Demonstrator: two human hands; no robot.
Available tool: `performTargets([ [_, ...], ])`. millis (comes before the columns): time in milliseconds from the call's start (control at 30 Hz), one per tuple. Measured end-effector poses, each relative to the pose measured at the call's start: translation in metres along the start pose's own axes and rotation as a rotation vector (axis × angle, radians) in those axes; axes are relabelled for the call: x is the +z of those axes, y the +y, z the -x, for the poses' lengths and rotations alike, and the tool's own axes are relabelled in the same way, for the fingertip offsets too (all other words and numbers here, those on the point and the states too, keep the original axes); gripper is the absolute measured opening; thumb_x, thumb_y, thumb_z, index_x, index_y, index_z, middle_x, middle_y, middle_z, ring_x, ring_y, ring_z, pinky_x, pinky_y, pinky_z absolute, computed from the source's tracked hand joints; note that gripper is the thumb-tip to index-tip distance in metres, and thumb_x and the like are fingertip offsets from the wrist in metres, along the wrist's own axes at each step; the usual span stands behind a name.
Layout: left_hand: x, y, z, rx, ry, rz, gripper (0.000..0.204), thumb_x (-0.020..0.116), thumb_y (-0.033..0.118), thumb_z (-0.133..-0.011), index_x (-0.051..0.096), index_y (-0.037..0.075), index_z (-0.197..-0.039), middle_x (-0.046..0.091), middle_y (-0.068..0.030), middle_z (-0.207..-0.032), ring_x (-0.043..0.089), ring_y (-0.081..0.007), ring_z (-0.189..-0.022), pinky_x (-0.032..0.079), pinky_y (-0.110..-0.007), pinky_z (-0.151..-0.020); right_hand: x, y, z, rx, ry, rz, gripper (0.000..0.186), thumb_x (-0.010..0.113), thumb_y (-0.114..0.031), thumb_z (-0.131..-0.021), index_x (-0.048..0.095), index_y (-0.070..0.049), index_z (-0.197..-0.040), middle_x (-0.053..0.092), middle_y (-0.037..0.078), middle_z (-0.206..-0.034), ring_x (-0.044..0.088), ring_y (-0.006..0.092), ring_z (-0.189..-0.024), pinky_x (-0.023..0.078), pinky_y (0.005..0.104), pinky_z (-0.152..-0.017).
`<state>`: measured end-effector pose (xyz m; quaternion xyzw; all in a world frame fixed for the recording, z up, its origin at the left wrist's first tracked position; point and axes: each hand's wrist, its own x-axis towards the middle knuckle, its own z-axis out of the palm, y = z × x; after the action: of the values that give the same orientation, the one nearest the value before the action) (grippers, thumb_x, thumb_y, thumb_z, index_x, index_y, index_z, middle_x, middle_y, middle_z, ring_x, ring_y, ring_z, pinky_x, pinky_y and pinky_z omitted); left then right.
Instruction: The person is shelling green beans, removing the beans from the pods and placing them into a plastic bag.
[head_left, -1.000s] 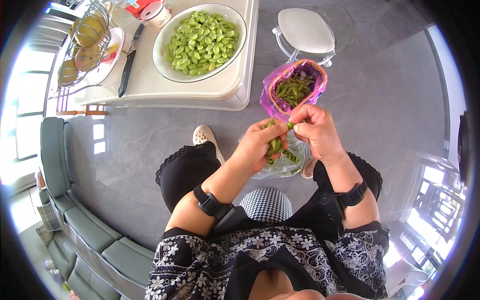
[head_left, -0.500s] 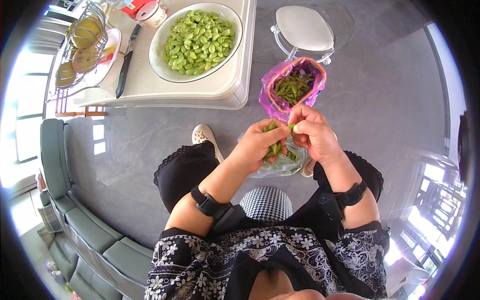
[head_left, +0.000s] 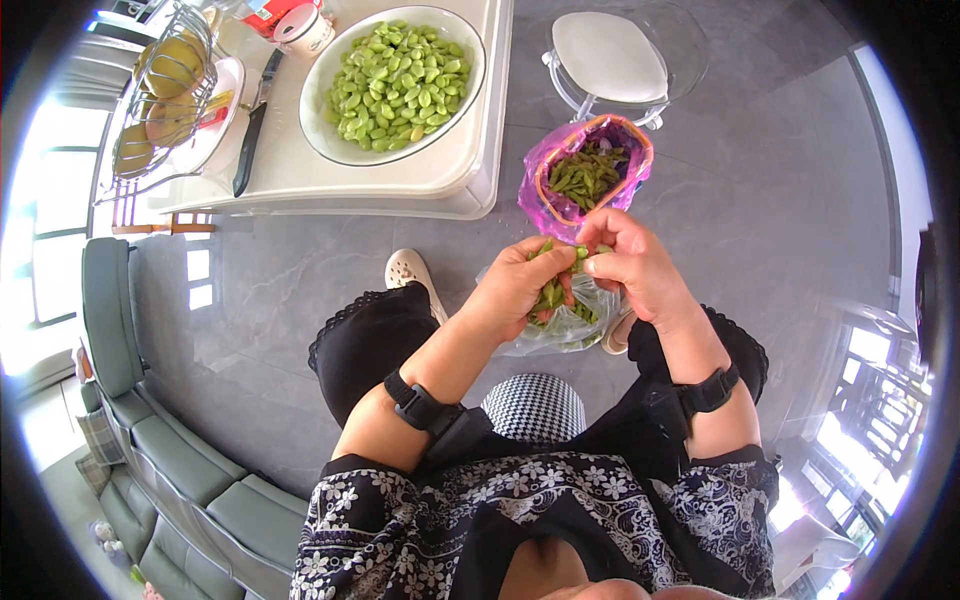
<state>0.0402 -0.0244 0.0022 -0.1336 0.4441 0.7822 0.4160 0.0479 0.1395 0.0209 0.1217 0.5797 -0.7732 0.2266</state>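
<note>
My left hand (head_left: 515,288) is closed around several green bean pods (head_left: 549,296), whose ends stick out past the fingers. At its thumb tip is a small light-green piece (head_left: 581,254), a bean or the end of a pod. My right hand (head_left: 640,268) meets it there, thumb and forefinger pinched at that piece. Below both hands a clear plastic bag (head_left: 560,338) with more pods lies between my feet. Just beyond them stands an open pink plastic bag (head_left: 535,190) holding darker green pods or husks (head_left: 588,180).
A white bowl (head_left: 312,120) of shelled green beans (head_left: 400,85) sits on the cream table (head_left: 450,170) at the far left. Beside it lie a black-handled knife (head_left: 248,150) and a wire fruit basket (head_left: 205,45). A white-seated stool (head_left: 610,58) stands beyond the pink bag; a grey sofa (head_left: 185,460) is at left.
The fingers of my right hand have shifted slightly at the pinched piece, and more light green shows between the two hands. Bags, bowl and stool are where they were.
</note>
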Motion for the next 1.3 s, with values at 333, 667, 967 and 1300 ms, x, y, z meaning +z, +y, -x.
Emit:
performTargets([
  [333,0.007,0.001,0.003,0.066,0.064,-0.323,0.015,0.052,0.016,-0.084,0.055,0.002,-0.088,0.054,-0.0025,-0.063,0.050,-0.0085,-0.050,0.034,-0.019,-0.039,-0.007,-0.001,0.000,0.046,0.053,0.151,0.008,0.054,-0.005,-0.076,0.055,-0.004,-0.083,0.052,0.000,-0.066,0.046,0.0054,-0.055,0.037,0.0196,-0.047],
  [667,-0.003,0.000,0.010,0.047,0.010,0.066,0.028,0.053,0.030,-0.086,0.055,0.003,-0.093,0.050,-0.0009,-0.063,0.051,-0.0102,-0.054,0.033,-0.021,-0.038,0.046,-0.076,-0.038,-0.237,0.080,-0.311,0.023,0.042,-0.017,-0.087,0.054,0.003,-0.086,0.057,0.010,-0.082,0.055,0.0186,-0.068,0.046,0.0319,-0.068],
  [967,-0.008,0.011,0.024,0.045,0.044,0.140,0.028,0.055,0.036,-0.084,0.053,0.009,-0.091,0.050,-0.0021,-0.063,0.053,-0.0131,-0.052,0.034,-0.022,-0.037,0.135,-0.123,-0.119,-0.471,-0.047,0.205,0.039,0.043,-0.030,-0.088,0.052,0.002,-0.108,0.056,0.015,-0.108,0.047,0.0182,-0.108,0.029,0.0289,-0.095],
  [1300,-0.016,0.019,0.031,0.069,0.055,0.154,0.026,0.049,0.035,-0.087,0.050,0.010,-0.083,0.050,-0.0006,-0.064,0.053,-0.0124,-0.055,0.033,-0.022,-0.040,0.130,-0.121,-0.099,-0.478,0.093,0.617,0.023,0.048,-0.016,-0.087,0.055,0.000,-0.102,0.060,0.006,-0.084,0.056,0.0106,-0.070,0.044,0.0209,-0.063],
])
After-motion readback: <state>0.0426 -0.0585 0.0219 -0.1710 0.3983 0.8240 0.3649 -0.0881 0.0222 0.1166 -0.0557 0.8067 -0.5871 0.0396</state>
